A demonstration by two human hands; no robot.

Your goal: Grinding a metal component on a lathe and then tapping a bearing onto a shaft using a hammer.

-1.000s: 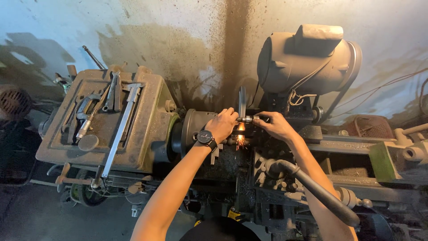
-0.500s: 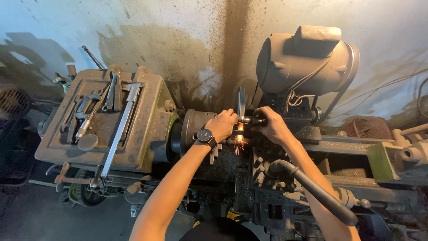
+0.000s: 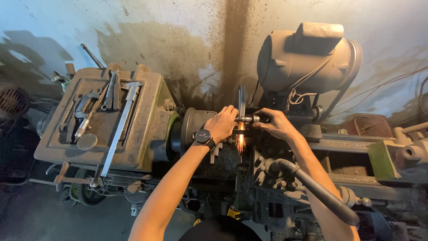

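My left hand (image 3: 223, 124), with a black wristwatch (image 3: 203, 136) on its wrist, curls around the left end of a small metal cylinder (image 3: 248, 119). My right hand (image 3: 276, 125) grips the cylinder's right end. The piece is pressed against the lower edge of a thin upright grinding wheel (image 3: 241, 100). Orange sparks (image 3: 240, 142) fall straight down from the contact point. Both hands are over the lathe's round chuck (image 3: 192, 128) and carriage.
A large grey motor (image 3: 307, 58) sits behind the wheel. The lathe headstock top (image 3: 142, 134) at left carries a long caliper (image 3: 119, 127), a wrench (image 3: 110, 91) and a micrometer (image 3: 82, 117). A flexible hose (image 3: 314, 185) runs under my right forearm. A stained wall stands behind.
My right hand has closed in leftward on the piece. The spark stream under the wheel is longer and brighter now. My left hand has hardly moved.
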